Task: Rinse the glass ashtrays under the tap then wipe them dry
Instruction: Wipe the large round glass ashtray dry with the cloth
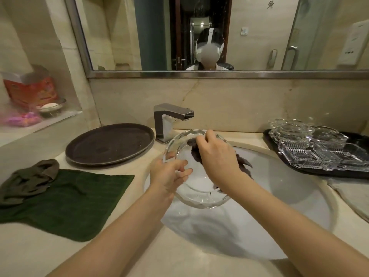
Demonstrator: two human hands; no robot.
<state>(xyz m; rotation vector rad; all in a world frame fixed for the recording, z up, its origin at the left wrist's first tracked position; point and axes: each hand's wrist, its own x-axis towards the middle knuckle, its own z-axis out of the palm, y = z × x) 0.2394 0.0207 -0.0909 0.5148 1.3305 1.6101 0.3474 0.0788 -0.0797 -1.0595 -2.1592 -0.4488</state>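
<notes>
Glass ashtray (196,196) is tilting over the white sink (299,196), its left rim pinched by the left hand (167,174); the right hand (217,154), clutching a dark cloth (244,163), is wiping inside its bowl.

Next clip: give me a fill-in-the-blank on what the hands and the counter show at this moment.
1. The left hand grips the rim of a round glass ____.
2. The right hand presses a dark ____ into that dish, held over the sink.
3. The round dark tray sits to the ____ of the tap.
4. The green towel lies ____ on the counter.

Missing words: ashtray; cloth; left; flat
</notes>
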